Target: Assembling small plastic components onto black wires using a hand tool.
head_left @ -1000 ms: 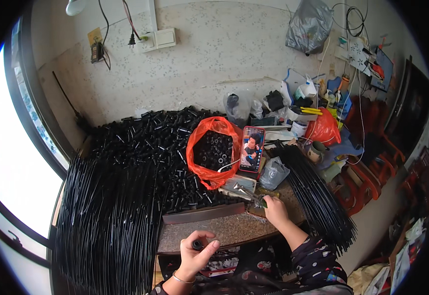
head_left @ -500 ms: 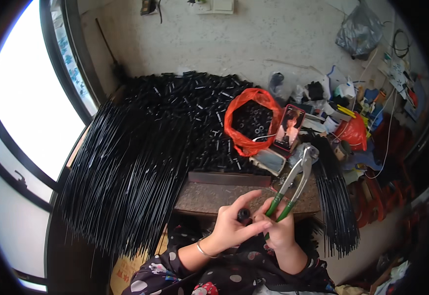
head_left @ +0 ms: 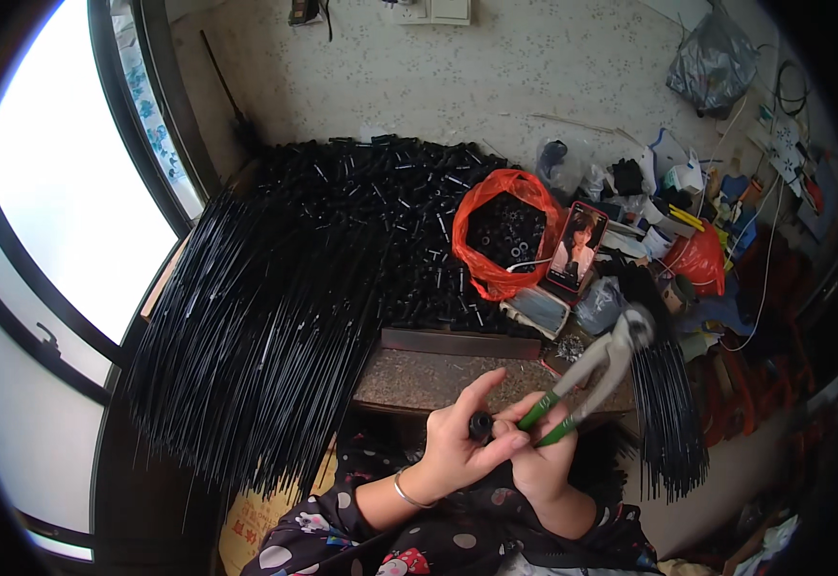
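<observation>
In front of my body, at the near edge of the table (head_left: 438, 382), my two hands meet. My left hand (head_left: 453, 453) curls round a short black cylindrical piece (head_left: 480, 425), whose round end shows between the thumb and the raised forefinger. Green-handled pliers (head_left: 603, 363) are gripped in my right hand (head_left: 544, 472). Their metal jaws point up and to the right, away from the black piece, and the handles stand a little apart. My left thumb reaches across to the right-hand fingers. What lies between the fingers there is hidden.
Thin black rods or cables (head_left: 256, 355) hang over the table's left edge, with a smaller bundle (head_left: 669, 418) at right. Behind lies a heap of short black tubes (head_left: 371, 187). A red plastic bag (head_left: 481, 274) holds small rings, beside a phone (head_left: 577, 252). A dark bar (head_left: 459, 346) lies in front.
The pliers have tipped to the right and lower, and their jaws are blurred by motion. My left hand keeps its hold on the black piece. The whole view has shifted slightly.
</observation>
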Tool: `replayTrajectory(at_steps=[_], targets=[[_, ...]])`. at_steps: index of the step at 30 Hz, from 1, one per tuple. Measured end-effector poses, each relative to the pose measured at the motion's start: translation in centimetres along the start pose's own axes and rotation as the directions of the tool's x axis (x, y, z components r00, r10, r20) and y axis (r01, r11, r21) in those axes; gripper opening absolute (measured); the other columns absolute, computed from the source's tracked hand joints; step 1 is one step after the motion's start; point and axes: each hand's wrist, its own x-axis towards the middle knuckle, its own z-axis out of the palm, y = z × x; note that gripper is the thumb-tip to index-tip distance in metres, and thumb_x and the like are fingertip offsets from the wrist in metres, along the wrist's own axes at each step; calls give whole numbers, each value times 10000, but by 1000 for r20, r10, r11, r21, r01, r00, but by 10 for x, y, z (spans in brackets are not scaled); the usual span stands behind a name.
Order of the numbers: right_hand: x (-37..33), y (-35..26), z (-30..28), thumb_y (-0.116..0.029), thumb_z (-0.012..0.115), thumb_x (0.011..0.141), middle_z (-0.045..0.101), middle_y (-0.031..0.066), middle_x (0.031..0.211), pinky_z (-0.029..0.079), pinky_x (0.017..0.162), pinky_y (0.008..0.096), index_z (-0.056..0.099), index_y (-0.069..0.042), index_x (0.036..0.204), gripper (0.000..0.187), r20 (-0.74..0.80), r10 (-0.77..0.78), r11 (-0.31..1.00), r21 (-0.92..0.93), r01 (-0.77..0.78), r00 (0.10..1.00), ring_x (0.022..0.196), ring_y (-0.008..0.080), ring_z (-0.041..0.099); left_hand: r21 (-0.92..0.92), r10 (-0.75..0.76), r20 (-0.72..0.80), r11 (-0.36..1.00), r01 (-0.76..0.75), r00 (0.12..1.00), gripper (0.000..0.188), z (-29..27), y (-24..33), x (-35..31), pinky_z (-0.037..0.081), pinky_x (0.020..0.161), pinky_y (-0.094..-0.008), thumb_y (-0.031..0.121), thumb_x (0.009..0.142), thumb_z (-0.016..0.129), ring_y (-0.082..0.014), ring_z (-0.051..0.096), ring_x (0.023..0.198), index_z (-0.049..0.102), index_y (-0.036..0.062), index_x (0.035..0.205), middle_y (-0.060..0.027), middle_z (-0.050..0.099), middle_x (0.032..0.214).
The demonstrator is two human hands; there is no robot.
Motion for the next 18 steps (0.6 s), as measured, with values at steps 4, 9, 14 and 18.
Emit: replayTrajectory(at_steps=[4, 9, 14, 18], targets=[[15, 12, -20, -101, 757, 708, 547, 36, 777, 438, 609, 226, 453, -37, 978, 412, 212, -159, 986, -24, 168, 964, 679, 110, 538, -250, 90, 345, 968, -1, 934, 731, -11, -1, 20, 394, 545, -197, 239, 692, 772, -53, 495, 556, 422, -18, 1280, -18, 527, 581], [8, -9, -35, -107, 662, 797, 542, 36, 715, 426, 478, 222, 460, 5, 994, 303, 193, 462, 871, 83, -484, 865, 539, 111, 533, -235, -52, 368, 961, 147, 929, 699, -38, 11, 26, 310, 482, -193, 178, 740, 727, -33, 404, 489, 383, -25, 1313, 36, 468, 546], [-13, -26, -60, -76, 532, 877, 605, 43, 715, 465, 511, 213, 555, 53, 1011, 187, 400, 662, 740, -485, -466, 634, 596, 108, 599, -429, -107, 214, 883, 192, 971, 976, -69, -10, 34, 198, 448, -188, 329, 545, 857, -12, 321, 466, 373, -49, 1304, 79, 368, 522], [-15, -21, -50, -52, 505, 891, 627, 86, 904, 484, 611, 223, 506, 46, 1165, 291, 492, 627, 777, -447, -443, 604, 720, 124, 611, -217, -85, 289, 964, 152, 954, 610, -57, 1, 40, 199, 436, -212, 284, 604, 824, -15, 321, 466, 602, -36, 1074, 62, 383, 510]])
